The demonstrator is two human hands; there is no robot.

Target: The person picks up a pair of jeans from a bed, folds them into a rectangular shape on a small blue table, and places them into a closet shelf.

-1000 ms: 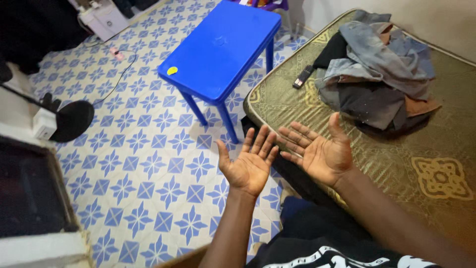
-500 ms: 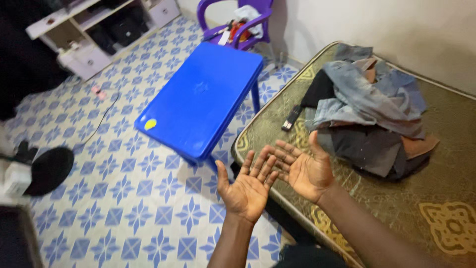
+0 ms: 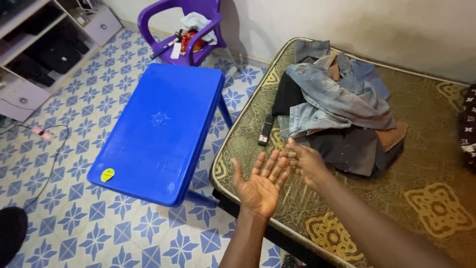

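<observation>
Both sets of fingers are spread wide and hold nothing. The left hand (image 3: pixel 260 186) is turned palm up, its fingers fanned out above the near edge of the mattress (image 3: pixel 436 154). The right hand (image 3: pixel 305 161) sits just beside it, almost touching at the fingertips, also open and empty, stretched out over the patterned olive-and-gold cover toward a heap of clothes (image 3: pixel 337 106).

That heap lies on the mattress just past the right hand: faded denim on top, something dark grey beneath, a brown piece poking out on the far side. A black remote control (image 3: pixel 266 130) rests at the heap's left side, near the mattress edge.

To the left of the bed stands a blue plastic desk (image 3: pixel 158 131), bare but for a small yellow sticker (image 3: pixel 107 174) at its near corner. Behind it a purple plastic chair (image 3: pixel 186 27) carries a white cloth and some odds and ends. The floor (image 3: pixel 74 99) is tiled in blue and white stars.
</observation>
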